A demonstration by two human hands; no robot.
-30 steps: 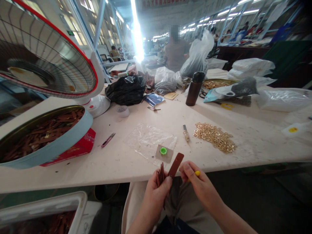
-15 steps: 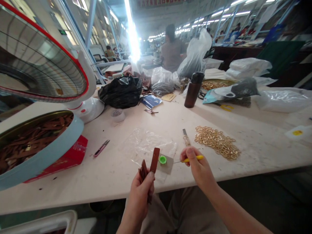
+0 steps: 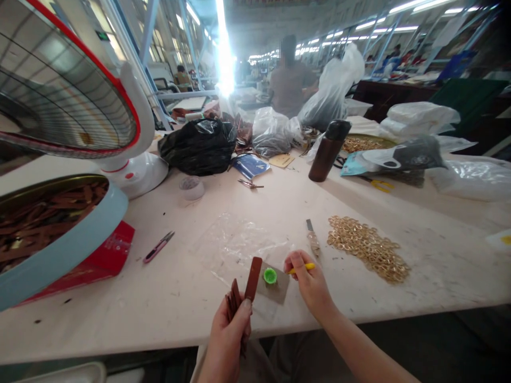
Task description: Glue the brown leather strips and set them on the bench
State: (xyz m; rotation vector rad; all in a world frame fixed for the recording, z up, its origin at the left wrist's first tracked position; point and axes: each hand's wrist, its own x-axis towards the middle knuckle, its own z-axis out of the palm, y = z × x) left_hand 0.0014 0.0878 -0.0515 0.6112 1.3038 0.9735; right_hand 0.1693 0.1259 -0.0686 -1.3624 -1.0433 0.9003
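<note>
Brown strips (image 3: 254,276) sit pinched in my left hand (image 3: 232,322), one standing above the bunch, while I see the right hand (image 3: 311,290) gripping a yellow-handled tool (image 3: 308,266). Between them, a green cap (image 3: 270,275) sits on a grey square (image 3: 281,293); past the right hand lie a knife (image 3: 313,242) and gold rings (image 3: 367,247).

2 bare hands (image 3: 231,322), bare forearms (image 3: 355,343); greyish-beige trousers (image 3: 257,367).
</note>
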